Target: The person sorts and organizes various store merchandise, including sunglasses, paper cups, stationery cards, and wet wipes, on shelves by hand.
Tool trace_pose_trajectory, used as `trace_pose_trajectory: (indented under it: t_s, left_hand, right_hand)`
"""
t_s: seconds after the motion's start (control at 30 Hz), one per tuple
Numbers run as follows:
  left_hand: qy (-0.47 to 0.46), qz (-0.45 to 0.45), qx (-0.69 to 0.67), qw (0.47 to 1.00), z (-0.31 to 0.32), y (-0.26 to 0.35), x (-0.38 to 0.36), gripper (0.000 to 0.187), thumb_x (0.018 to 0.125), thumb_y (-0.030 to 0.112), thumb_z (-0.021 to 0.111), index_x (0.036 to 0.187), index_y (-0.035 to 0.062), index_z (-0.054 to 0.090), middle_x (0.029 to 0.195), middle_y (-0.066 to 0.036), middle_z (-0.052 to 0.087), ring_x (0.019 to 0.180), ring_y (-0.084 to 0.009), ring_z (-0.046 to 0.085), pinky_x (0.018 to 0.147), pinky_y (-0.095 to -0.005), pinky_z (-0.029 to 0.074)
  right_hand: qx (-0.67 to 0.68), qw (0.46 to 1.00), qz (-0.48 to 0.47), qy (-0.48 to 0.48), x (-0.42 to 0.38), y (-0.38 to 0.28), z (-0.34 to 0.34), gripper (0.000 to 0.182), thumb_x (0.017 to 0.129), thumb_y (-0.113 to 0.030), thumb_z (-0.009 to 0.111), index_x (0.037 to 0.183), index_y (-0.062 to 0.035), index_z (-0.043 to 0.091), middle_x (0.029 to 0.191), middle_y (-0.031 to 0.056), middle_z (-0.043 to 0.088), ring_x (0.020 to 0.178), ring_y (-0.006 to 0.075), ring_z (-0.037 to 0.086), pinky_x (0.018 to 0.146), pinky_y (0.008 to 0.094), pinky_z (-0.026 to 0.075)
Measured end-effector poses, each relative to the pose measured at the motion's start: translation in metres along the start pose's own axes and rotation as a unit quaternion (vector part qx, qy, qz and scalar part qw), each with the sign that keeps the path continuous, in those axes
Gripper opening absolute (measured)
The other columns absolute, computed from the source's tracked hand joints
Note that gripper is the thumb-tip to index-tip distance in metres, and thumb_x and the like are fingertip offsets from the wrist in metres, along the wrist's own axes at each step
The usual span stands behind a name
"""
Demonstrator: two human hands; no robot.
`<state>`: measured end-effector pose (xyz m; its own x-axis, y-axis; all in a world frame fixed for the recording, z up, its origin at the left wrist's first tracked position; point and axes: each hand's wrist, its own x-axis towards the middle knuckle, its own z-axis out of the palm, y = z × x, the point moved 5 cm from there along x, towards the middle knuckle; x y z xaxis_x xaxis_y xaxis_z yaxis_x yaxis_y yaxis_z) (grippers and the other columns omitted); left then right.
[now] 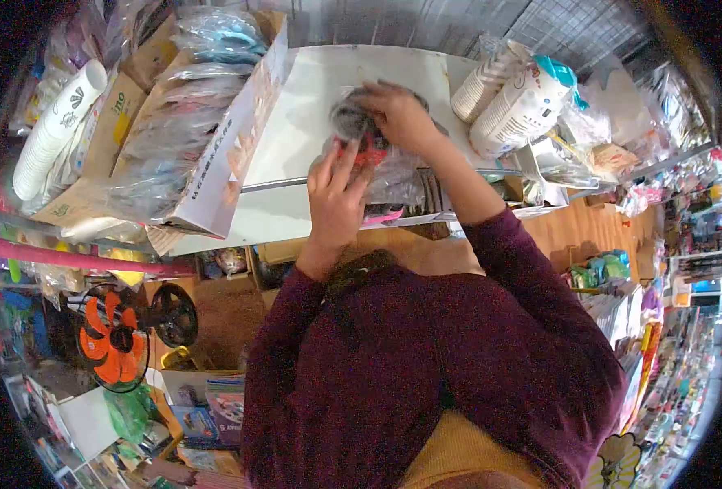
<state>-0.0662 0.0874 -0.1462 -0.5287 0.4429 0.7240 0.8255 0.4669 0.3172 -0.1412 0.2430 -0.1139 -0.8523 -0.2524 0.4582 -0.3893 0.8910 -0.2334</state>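
On the white shelf (304,98), a round dark grey item (347,120) in clear plastic lies among plastic-wrapped pieces, one red and black (369,153). My right hand (398,114) reaches over the grey item from the right, its fingertips smeared by motion. Just below, my left hand (339,191) rests against the front of the wrapped pieces with its fingers apart. Clear plastic (398,181) spreads between my wrists at the shelf edge. Whether my right hand grips anything is too blurred to tell.
An open cardboard box (235,134) full of plastic-wrapped items stands left, beside stacked paper cups (59,130). More cup stacks (520,106) and plastic bags (614,106) lie right. An orange-bladed fan (114,338) is at lower left.
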Motion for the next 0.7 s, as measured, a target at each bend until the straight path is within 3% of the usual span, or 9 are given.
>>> trace_pose_trajectory:
  t_s: [0.23,0.3,0.33,0.43,0.5,0.53,0.6,0.67,0.7]
  left_hand:
    - [0.054,-0.005,0.023,0.998,-0.004,-0.007,0.006,0.026,0.076,0.007,0.06,0.101,0.0064,0.066,0.114,-0.012,0.059,0.11,-0.0304,0.052,0.086,-0.0406,0.04]
    - [0.085,-0.005,0.004,0.996,-0.01,-0.012,0.006,0.025,0.078,0.006,0.059,0.102,0.0055,0.065,0.108,-0.014,0.061,0.103,-0.0303,0.057,0.081,-0.0386,0.044]
    - [0.131,-0.091,-0.119,0.98,-0.011,-0.028,0.002,0.023,0.082,0.008,0.057,0.103,0.0029,0.064,0.104,-0.015,0.062,0.094,-0.0287,0.06,0.075,-0.0364,0.046]
    - [0.179,-0.242,-0.319,0.898,-0.032,-0.04,0.011,0.024,0.092,0.014,0.051,0.106,-0.0036,0.057,0.095,-0.014,0.063,0.078,-0.0222,0.064,0.062,-0.0324,0.051]
    - [0.219,-0.374,-0.579,0.69,-0.026,-0.051,0.005,0.027,0.094,0.017,0.048,0.11,-0.0041,0.052,0.093,-0.009,0.061,0.075,-0.0159,0.062,0.059,-0.0299,0.051]
    - [0.23,-0.414,-0.589,0.655,-0.031,-0.041,0.011,0.024,0.094,0.018,0.047,0.106,-0.003,0.051,0.09,-0.008,0.06,0.074,-0.0159,0.06,0.059,-0.0306,0.051]
    - [0.225,-0.438,-0.596,0.635,-0.006,-0.049,-0.011,0.022,0.095,0.018,0.047,0.103,-0.0027,0.052,0.089,-0.008,0.06,0.075,-0.0156,0.059,0.062,-0.0309,0.052]
    - [0.231,-0.398,-0.651,0.604,0.004,-0.04,-0.014,0.017,0.093,0.015,0.049,0.093,-0.0016,0.052,0.088,-0.007,0.06,0.08,-0.0155,0.059,0.071,-0.033,0.051]
    - [0.231,-0.398,-0.652,0.602,0.003,-0.035,-0.016,0.017,0.093,0.015,0.049,0.093,-0.0016,0.052,0.088,-0.007,0.06,0.08,-0.0155,0.059,0.071,-0.033,0.051]
  right_hand:
    - [0.008,0.981,0.189,-0.046,0.039,0.067,0.005,0.035,0.073,-0.005,0.049,0.105,-0.0088,0.064,0.108,0.0217,0.059,0.098,0.0405,0.055,0.089,0.0396,0.043]
    - [0.06,0.98,0.183,0.05,0.042,0.082,0.0,0.03,0.077,-0.008,0.052,0.104,-0.0075,0.064,0.104,0.0204,0.061,0.096,0.0378,0.058,0.085,0.0389,0.044]
    - [0.126,0.959,0.216,0.133,0.039,0.062,-0.028,0.027,0.079,-0.01,0.054,0.104,-0.0052,0.063,0.102,0.0195,0.062,0.094,0.034,0.06,0.083,0.0374,0.045]
    - [0.23,0.89,0.203,0.337,0.038,0.041,-0.09,0.026,0.083,-0.012,0.059,0.106,0.001,0.061,0.096,0.0166,0.065,0.091,0.0222,0.061,0.081,0.0336,0.046]
    - [0.309,0.849,0.116,0.412,0.031,0.029,-0.125,0.027,0.084,-0.009,0.059,0.109,0.0015,0.059,0.098,0.0158,0.064,0.092,0.0191,0.059,0.082,0.0329,0.046]
    - [0.31,0.848,0.121,0.411,0.028,0.021,-0.138,0.027,0.084,-0.009,0.059,0.109,0.0015,0.059,0.098,0.0158,0.064,0.092,0.0191,0.059,0.082,0.0329,0.046]
    - [0.391,0.839,0.002,0.379,0.021,-0.006,-0.154,0.021,0.081,-0.01,0.064,0.096,0.0007,0.054,0.082,0.0033,0.053,0.068,0.0104,0.048,0.057,0.0231,0.041]
    - [0.129,0.923,0.043,0.36,-0.001,-0.05,-0.143,0.029,0.082,-0.006,0.059,0.111,0.0004,0.058,0.102,0.017,0.063,0.094,0.0229,0.06,0.083,0.0334,0.046]
    - [0.079,0.955,-0.047,0.281,-0.004,-0.068,-0.124,0.036,0.079,-0.003,0.058,0.114,0.0004,0.055,0.107,0.0184,0.06,0.097,0.0291,0.059,0.083,0.0352,0.047]
